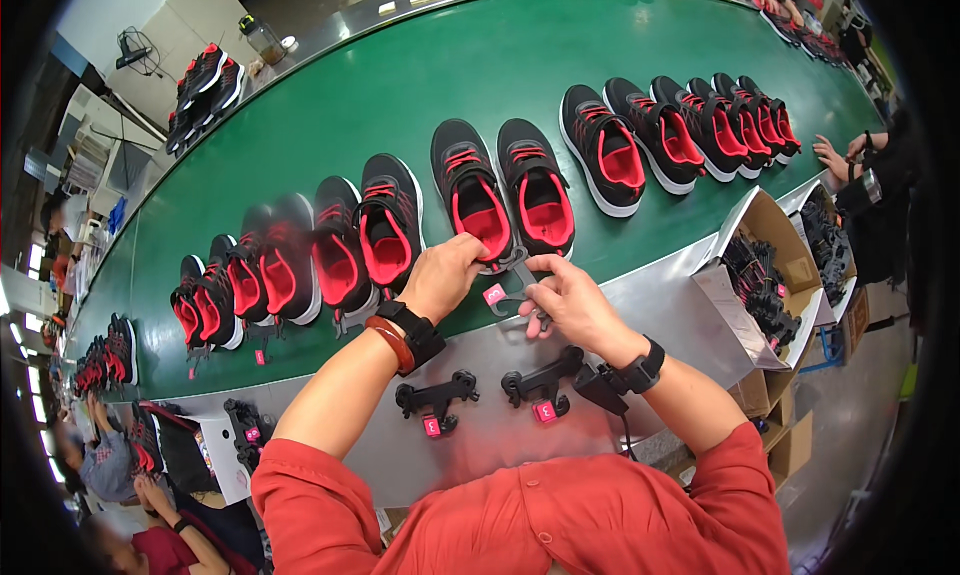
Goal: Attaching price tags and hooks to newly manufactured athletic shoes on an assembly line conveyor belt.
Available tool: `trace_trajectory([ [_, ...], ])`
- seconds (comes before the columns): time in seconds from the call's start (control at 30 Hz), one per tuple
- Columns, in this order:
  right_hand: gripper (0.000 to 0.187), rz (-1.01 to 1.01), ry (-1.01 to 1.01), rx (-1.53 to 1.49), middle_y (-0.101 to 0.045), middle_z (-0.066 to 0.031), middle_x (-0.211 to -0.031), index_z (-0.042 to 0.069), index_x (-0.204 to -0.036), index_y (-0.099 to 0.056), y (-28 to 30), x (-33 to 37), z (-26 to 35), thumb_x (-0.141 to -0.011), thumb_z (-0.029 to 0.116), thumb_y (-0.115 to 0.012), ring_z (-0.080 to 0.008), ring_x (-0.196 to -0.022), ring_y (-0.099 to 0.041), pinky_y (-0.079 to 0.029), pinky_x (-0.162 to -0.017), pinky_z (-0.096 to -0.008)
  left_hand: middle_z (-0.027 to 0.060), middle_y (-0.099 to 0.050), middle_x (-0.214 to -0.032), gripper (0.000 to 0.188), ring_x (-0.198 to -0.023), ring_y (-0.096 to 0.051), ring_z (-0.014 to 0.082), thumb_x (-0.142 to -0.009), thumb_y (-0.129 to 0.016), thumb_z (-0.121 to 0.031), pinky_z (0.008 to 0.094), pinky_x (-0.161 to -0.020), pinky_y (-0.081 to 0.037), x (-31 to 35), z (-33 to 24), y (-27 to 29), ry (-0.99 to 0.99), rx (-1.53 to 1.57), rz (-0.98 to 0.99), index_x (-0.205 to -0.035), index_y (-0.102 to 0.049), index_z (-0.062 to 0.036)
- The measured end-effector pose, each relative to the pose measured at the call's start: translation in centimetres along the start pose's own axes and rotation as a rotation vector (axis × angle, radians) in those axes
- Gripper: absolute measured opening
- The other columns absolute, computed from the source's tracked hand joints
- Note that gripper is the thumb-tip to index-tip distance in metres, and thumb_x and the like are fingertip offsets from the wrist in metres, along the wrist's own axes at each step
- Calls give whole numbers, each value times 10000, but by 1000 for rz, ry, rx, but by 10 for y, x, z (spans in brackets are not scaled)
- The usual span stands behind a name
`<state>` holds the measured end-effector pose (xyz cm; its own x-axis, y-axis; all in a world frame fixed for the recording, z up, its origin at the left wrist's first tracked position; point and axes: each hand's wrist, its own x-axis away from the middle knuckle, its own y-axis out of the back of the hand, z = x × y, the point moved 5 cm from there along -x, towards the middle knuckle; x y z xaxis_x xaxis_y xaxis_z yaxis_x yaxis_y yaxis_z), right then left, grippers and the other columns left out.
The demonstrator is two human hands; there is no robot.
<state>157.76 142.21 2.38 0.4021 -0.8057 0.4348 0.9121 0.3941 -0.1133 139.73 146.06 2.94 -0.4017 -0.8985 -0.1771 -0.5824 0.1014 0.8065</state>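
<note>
Starting nearest the person, two black plastic shoe inserts (pixel 437 396) with small pink tags lie loose on the metal ledge (pixel 660 305), below both wrists. Just past them, the right hand (pixel 572 305) pinches a third black insert (pixel 517 277) between thumb and fingertips. It runs roughly upright from that hand toward the black-and-red shoe (pixel 470 195), tip near the heel. The left hand (pixel 440 275) sits closer to the shoe, fingers curled onto its heel rim. Further out, more pairs line the green conveyor belt (pixel 400 85), and a cardboard box (pixel 765 275) of inserts is off right.
</note>
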Motion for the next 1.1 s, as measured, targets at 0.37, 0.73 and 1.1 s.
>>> trace_trajectory([
  [0.37,386,7,-42,80,-661,-114,-839,-38,-1320,-410,-6,0,3,-961,71,-503,-146,-597,-651,-519,-525,-259,102,-623,-926,165,-800,-643,325,-786,-677,-61,412,-687,-527,17,-1,-1,-43,-59,-36,-936,-619,-27],
  [0.73,319,288,-40,318,-581,-11,-637,-6,-1222,-594,-15,-22,5,-956,164,-553,-73,-470,-522,-421,-454,-238,88,-632,-946,203,-791,-656,316,-799,-647,-35,381,-627,-544,26,1,4,-32,-201,-54,-997,-601,-52],
  [1.1,308,-67,532,629,-648,-85,-964,30,-1196,-594,11,-33,53,-888,23,-580,-138,-660,-623,-509,-631,-268,180,-593,-895,585,-655,-640,347,-826,-559,-76,433,-564,-527,33,-8,20,-23,-366,115,-1391,-438,-171],
])
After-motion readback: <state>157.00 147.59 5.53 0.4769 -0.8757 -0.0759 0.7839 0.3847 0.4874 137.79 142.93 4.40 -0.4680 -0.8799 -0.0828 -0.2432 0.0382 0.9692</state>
